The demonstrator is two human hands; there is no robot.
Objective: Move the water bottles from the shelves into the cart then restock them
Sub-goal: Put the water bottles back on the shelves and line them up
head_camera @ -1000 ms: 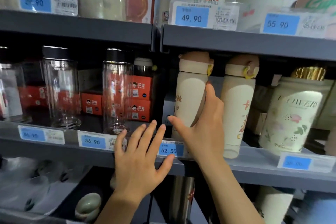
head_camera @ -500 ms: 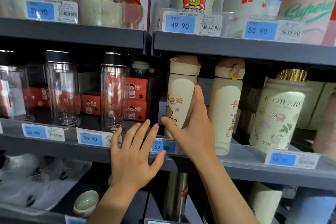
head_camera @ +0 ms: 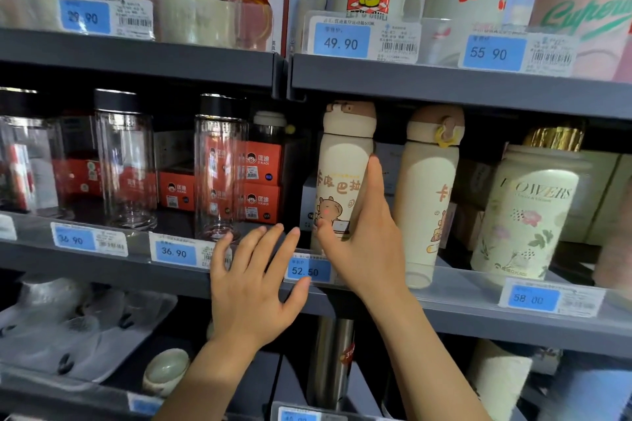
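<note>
Store shelf, middle tier: right hand now wrapped thumb-and-fingers round the cream bottle, turned to show its capybara print, still standing at the shelf front, left hand spread and empty just below, so lift-out likely next.

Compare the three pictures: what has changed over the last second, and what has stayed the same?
Little changed. The right hand stays on the cream capybara bottle, which now stands more upright. The left hand remains open by the 52.50 tag. Neighbouring bottles unmoved.
</note>
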